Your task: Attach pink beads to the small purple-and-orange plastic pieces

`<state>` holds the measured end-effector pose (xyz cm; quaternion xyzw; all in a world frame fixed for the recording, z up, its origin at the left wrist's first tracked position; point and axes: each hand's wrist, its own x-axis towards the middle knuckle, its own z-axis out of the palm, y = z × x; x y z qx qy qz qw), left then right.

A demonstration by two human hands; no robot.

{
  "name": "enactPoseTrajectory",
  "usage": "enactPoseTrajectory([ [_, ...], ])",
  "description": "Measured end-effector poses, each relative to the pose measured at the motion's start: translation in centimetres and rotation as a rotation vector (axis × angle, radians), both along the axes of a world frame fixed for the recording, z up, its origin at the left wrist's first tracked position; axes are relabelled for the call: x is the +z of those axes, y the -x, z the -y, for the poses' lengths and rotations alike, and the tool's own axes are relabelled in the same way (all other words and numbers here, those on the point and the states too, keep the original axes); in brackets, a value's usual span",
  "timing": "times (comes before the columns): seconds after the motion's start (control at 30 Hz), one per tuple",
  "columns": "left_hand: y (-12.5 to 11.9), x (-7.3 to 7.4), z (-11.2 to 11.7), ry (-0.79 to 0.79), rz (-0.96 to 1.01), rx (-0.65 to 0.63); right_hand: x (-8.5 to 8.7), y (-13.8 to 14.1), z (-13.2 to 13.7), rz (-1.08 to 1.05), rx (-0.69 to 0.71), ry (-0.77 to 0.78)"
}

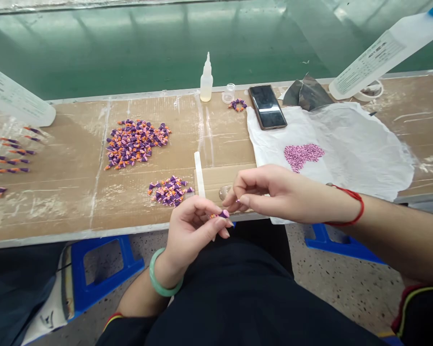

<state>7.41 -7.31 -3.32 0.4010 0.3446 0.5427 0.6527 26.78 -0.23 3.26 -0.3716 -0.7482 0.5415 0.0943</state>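
Note:
My left hand (193,226) is closed in a pinch on a small purple and orange cone piece (222,214), held just below the table's front edge. My right hand (270,192) hovers right beside it, fingers pinched together on a tiny pink bit at the piece's tip. A small heap of the same purple and orange pieces (169,190) lies on the table just left of my hands. A larger heap (135,142) lies farther back. Pink beads (303,155) sit in a pile on a white plastic sheet (357,149).
A glue bottle (206,80), a small clear cup (229,92) and a phone (267,106) stand at the back of the brown table (57,192). Large white bottles lie at the far left (14,98) and right (386,50). Blue stools (104,269) stand below.

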Motion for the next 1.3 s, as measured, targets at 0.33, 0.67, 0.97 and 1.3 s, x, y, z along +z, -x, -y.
enactPoseTrajectory([
  [0.33,-0.7,0.6,0.6,0.042,-0.02,0.03,1.2,0.3,1.6,-0.127,-0.01,-0.008],
  [0.67,-1.0,0.3,0.8,0.016,-0.004,0.052,1.1,0.3,2.3,-0.138,-0.03,-0.042],
  [0.97,-1.2,0.2,1.0,-0.019,0.052,0.06,1.3,0.5,2.5,-0.148,-0.027,-0.106],
  [1.3,-1.5,0.3,0.8,0.009,0.14,0.042,1.1,0.3,2.7,-0.118,-0.006,-0.179],
])
